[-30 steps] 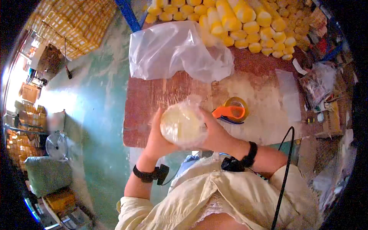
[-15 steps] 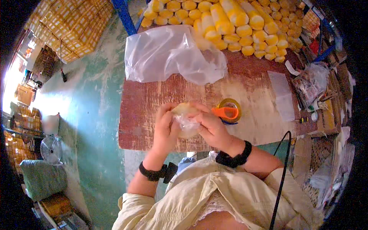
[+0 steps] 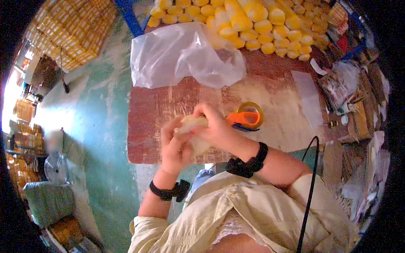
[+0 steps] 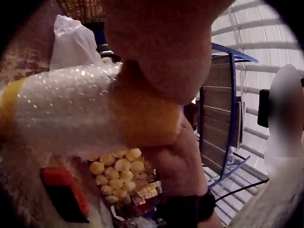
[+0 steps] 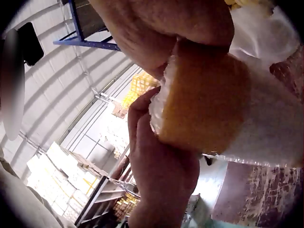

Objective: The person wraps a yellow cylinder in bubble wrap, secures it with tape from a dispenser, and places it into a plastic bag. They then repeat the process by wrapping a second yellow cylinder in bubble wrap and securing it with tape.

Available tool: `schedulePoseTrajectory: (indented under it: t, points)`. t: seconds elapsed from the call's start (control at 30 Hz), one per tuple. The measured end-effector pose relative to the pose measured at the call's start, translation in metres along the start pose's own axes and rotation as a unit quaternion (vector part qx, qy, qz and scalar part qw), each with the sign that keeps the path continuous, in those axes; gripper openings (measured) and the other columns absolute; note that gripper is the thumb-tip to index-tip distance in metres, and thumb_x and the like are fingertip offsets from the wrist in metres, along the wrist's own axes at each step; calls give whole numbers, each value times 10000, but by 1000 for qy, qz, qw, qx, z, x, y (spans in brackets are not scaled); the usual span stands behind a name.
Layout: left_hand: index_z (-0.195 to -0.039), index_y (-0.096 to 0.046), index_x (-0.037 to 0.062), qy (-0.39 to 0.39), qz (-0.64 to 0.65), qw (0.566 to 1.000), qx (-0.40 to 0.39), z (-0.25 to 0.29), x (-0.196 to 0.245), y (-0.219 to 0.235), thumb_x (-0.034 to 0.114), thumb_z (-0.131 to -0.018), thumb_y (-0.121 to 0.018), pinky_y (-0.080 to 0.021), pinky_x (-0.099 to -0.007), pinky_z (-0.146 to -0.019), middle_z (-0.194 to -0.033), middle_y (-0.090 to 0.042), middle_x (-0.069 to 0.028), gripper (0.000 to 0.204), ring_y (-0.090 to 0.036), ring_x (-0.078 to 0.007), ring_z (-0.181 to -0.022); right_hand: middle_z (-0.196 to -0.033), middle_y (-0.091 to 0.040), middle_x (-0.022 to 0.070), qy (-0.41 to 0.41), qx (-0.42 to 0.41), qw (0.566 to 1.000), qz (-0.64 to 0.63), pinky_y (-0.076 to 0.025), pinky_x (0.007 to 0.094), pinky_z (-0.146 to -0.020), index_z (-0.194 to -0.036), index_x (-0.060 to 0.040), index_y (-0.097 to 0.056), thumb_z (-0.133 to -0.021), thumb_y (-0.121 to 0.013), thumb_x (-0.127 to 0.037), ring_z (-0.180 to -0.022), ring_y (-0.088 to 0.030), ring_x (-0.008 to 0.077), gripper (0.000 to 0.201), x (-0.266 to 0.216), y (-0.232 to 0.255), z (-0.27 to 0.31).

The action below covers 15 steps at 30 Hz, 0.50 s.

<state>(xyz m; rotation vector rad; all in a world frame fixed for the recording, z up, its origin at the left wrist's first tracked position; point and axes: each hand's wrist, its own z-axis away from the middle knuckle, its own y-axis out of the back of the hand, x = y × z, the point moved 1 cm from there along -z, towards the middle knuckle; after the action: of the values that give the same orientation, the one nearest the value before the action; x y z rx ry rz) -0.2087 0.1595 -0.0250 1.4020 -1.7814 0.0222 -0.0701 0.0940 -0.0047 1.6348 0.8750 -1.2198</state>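
Note:
Both hands are at the upper end of a bubble-wrapped cylinder (image 4: 66, 109), which has a band of yellow tape round each end. From above, only pale parts of the wrapped cylinder (image 3: 200, 145) show between the hands, over the table's near edge. My left hand (image 3: 175, 147) grips the side of that end with curled fingers. The right hand (image 3: 213, 128) holds it from the other side, its fingers bent over the top. In the right wrist view, crumpled bubble wrap (image 5: 157, 111) sticks out past the yellow tape (image 5: 206, 99), between the two hands.
An orange tape dispenser (image 3: 249, 119) with a tape roll lies right of the hands on the worn red table (image 3: 145, 122). A clear plastic bag (image 3: 168, 59) lies farther back, before a stack of yellow-taped cylinders (image 3: 263, 27). Clutter (image 3: 341, 84) lines the right side.
The hands were spread along the cylinder's sides, its round end facing up. They then came together over the wrap at that end, and the right hand has since shifted up across it.

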Motion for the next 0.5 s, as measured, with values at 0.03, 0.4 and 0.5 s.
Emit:
schedulePoseTrajectory:
  t: [0.03,0.4,0.5]
  points:
    - [-884,-559,49,-10,-14,1000,-12,2,-4,5,42,-679,-540,-421,-419,-847,-1080,-478,-201,206,-493,-356,-979,-997,-498,98,-21,-7,999,-44,-405,275,-839,-922,-36,-478,-761,-620,-52,-928,-508,195,215,3,1,1]
    - [-1037,-565,75,5,2,992,-126,-7,-15,20,397,-655,-712,-425,-427,-858,-1148,-452,-225,520,-478,-392,-1034,-904,-577,177,-100,-38,868,485,-373,415,-920,-931,-4,-516,-668,-707,-218,-919,-548,306,389,133,120,82]
    - [-1089,-529,83,27,22,984,-177,-15,-19,22,451,-619,-733,-417,-437,-869,-1167,-442,-234,631,-467,-411,-1048,-910,-577,190,-35,-102,827,552,-337,447,-946,-882,10,-521,-606,-751,-217,-905,-547,333,425,154,123,81]
